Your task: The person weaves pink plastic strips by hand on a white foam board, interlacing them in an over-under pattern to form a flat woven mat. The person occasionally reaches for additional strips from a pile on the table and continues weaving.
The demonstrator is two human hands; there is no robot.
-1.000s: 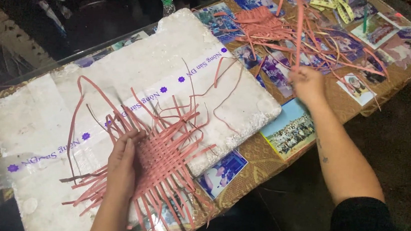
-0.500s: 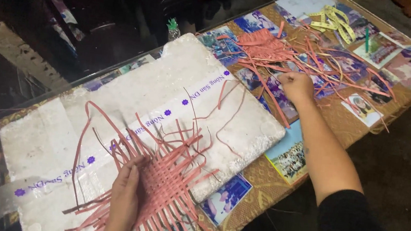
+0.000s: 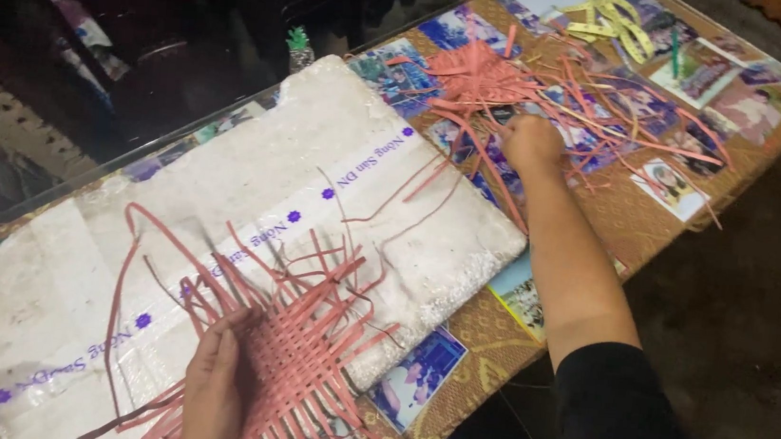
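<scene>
Pink woven mat under flat open L hand; R hand fisted on loose strips.

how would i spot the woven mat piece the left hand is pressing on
Find the big white foam board covering the table's near end. At its near edge, under the left hand, lies the woven mat: pink strips tightly interlaced, unlike the loose pink strips piled by the right hand.
</scene>
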